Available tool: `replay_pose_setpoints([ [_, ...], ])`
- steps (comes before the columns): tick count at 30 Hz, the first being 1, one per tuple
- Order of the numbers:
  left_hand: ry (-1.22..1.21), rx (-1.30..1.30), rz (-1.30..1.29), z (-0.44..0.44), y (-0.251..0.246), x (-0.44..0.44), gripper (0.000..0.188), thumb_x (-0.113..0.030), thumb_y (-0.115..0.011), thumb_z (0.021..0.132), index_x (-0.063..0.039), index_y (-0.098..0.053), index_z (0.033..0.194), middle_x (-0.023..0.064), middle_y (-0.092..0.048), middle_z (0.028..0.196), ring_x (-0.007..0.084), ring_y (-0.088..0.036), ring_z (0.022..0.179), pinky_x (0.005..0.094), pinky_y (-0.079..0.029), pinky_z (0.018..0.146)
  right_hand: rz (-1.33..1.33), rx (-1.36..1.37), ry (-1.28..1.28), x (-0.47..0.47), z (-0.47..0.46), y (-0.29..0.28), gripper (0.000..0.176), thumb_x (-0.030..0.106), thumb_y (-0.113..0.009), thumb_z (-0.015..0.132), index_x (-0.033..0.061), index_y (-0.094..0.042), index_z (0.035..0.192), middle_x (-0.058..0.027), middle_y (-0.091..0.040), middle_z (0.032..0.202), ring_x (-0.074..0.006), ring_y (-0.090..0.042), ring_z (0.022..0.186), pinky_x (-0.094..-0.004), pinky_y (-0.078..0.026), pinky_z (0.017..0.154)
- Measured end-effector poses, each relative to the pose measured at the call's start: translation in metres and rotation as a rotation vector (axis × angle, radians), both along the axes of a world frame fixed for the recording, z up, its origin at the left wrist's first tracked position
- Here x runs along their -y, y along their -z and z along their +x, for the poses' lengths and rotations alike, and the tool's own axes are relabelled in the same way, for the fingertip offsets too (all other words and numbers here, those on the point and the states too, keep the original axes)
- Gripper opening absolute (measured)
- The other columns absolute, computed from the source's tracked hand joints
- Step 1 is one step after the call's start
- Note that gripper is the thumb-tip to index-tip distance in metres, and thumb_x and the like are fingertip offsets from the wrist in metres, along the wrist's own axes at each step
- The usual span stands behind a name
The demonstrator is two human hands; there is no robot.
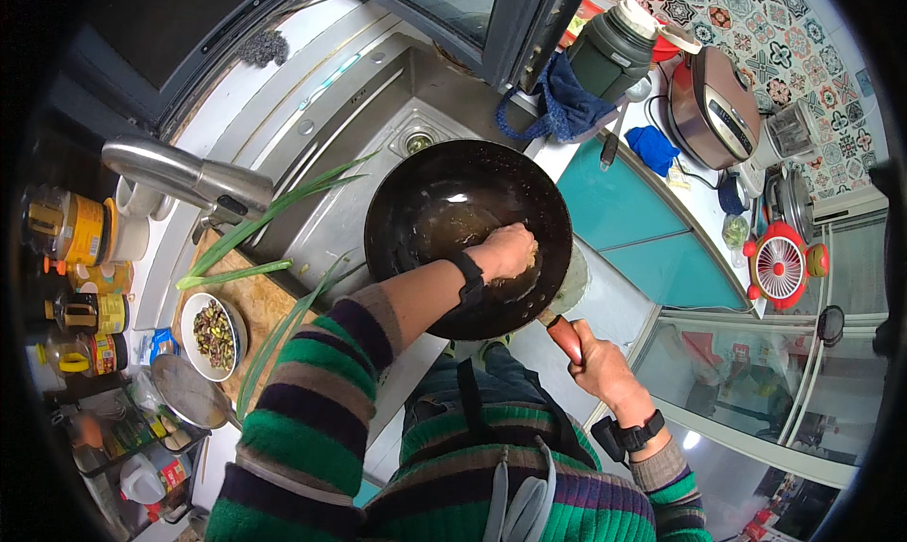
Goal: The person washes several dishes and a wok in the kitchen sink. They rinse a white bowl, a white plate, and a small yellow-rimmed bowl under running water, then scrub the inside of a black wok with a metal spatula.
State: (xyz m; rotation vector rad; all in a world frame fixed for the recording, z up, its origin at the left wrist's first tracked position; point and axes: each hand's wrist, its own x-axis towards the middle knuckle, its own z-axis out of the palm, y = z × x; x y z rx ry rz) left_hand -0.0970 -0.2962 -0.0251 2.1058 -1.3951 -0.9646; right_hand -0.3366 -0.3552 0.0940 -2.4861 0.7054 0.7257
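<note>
A dark wok (418, 187) is held over the edge of the steel sink, tilted, with some cloudy water (453, 226) in its bowl. My right hand (602, 368) grips the wok's reddish-brown wooden handle (565, 338). Inside the wok, my left hand (504, 250) presses against the inner wall. A tan, fibrous wad (531, 255), perhaps a scrubber, shows at its fingers; the rest is hidden beneath the hand. Black bands circle both wrists.
Left of the sink (312, 223) stands a steel faucet (191, 173). Green onions (248, 241) lie across a wooden cutting board (273, 304) beside a bowl of chopped food (212, 336). Bottles (88, 311) line the far left. On the right counter stand a rice cooker (708, 109) and a red fan (778, 264).
</note>
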Motion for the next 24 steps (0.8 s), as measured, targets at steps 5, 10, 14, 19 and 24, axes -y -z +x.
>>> replay_pose_setpoints([
  [5,0.156,-0.345,-0.137,-0.016,-0.004,-0.054,0.029,0.002,-0.055,0.076,-0.006,-0.068,0.1,0.0178,-0.064,0.101,0.034,-0.061,0.096,0.0376,-0.047,0.084,-0.005,0.048,0.036,-0.009,-0.002,0.003,0.05,0.008,-0.061,0.073,0.013,-0.038,0.117,-0.023,-0.064,0.079,-0.0438,-0.062,0.076,-0.0508,-0.05,0.068],
  [10,0.34,-0.347,-0.126,-0.003,-0.011,-0.114,0.026,-0.001,-0.062,0.073,-0.008,-0.069,0.097,0.0119,-0.067,0.094,0.0286,-0.063,0.091,0.0361,-0.048,0.079,-0.022,0.068,0.053,-0.013,-0.003,0.003,0.05,0.007,-0.061,0.073,0.0121,-0.039,0.117,-0.0234,-0.064,0.08,-0.0436,-0.062,0.078,-0.0498,-0.05,0.069],
  [14,0.436,-0.114,0.152,0.044,-0.025,-0.154,0.014,-0.015,-0.065,0.074,-0.014,-0.07,0.087,0.0065,-0.068,0.087,0.0289,-0.063,0.085,0.0387,-0.049,0.071,-0.001,0.061,0.069,-0.015,-0.002,0.002,0.049,0.006,-0.061,0.072,0.0103,-0.04,0.116,-0.0236,-0.064,0.082,-0.0434,-0.062,0.079,-0.0491,-0.05,0.07],
  [19,0.332,0.82,-0.122,0.082,-0.023,-0.172,0.005,-0.013,-0.065,0.067,-0.009,-0.067,0.068,0.0115,-0.064,0.066,0.0288,-0.064,0.066,0.0377,-0.05,0.067,-0.024,0.079,0.047,-0.015,0.0,-0.002,0.049,0.005,-0.061,0.072,0.0105,-0.04,0.116,-0.023,-0.064,0.082,-0.0434,-0.062,0.079,-0.0491,-0.05,0.069],
  [24,0.35,0.423,0.049,0.041,-0.006,-0.151,0.006,-0.014,-0.065,0.066,-0.008,-0.065,0.069,0.0142,-0.066,0.076,0.0333,-0.066,0.077,0.0448,-0.051,0.068,-0.036,0.052,0.042,-0.013,0.003,-0.006,0.049,0.007,-0.062,0.072,0.0103,-0.04,0.116,-0.023,-0.064,0.081,-0.0431,-0.062,0.078,-0.0492,-0.05,0.069],
])
